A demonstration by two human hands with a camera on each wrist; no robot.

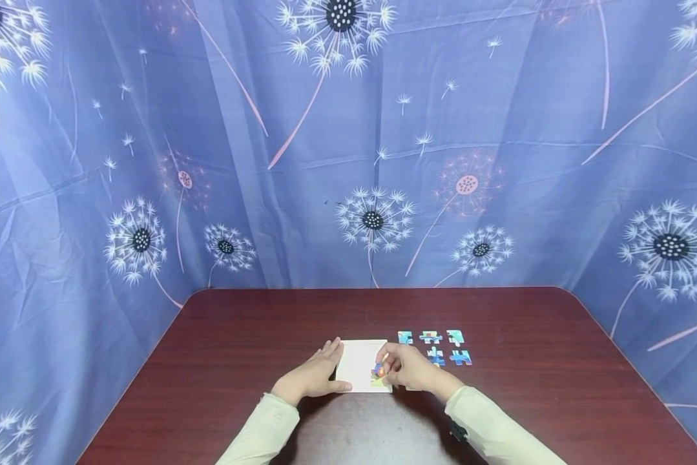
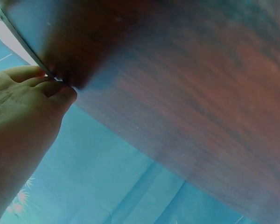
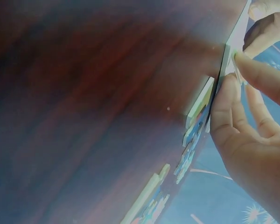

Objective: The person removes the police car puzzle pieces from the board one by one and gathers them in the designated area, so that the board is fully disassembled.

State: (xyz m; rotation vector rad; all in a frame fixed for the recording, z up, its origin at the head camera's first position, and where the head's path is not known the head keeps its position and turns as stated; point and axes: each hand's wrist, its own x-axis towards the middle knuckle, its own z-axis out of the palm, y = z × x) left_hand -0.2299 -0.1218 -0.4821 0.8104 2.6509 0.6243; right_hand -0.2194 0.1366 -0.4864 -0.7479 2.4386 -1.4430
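A white square puzzle board (image 1: 355, 363) lies on the table in the head view. My left hand (image 1: 315, 376) rests along its left side, fingers extended and thumb at the near edge. Over the board's near right corner, my right hand (image 1: 413, 369) pinches a colourful jigsaw piece (image 1: 378, 374) between thumb and fingers. The piece has yellow, blue and red on it, and my fingers partly cover it. In the right wrist view, the pinching fingers (image 3: 261, 77) stand at the board's edge (image 3: 225, 60). The left wrist view shows my left fingers (image 2: 63, 93) touching the board's side.
Right of the board lie several loose jigsaw pieces, among them a blue piece (image 1: 460, 358) and a multicoloured piece (image 1: 431, 337). My right hand hides part of that group. The dark red wooden table (image 1: 255, 329) meets a blue dandelion-print cloth (image 1: 301, 213) at the back and sides.
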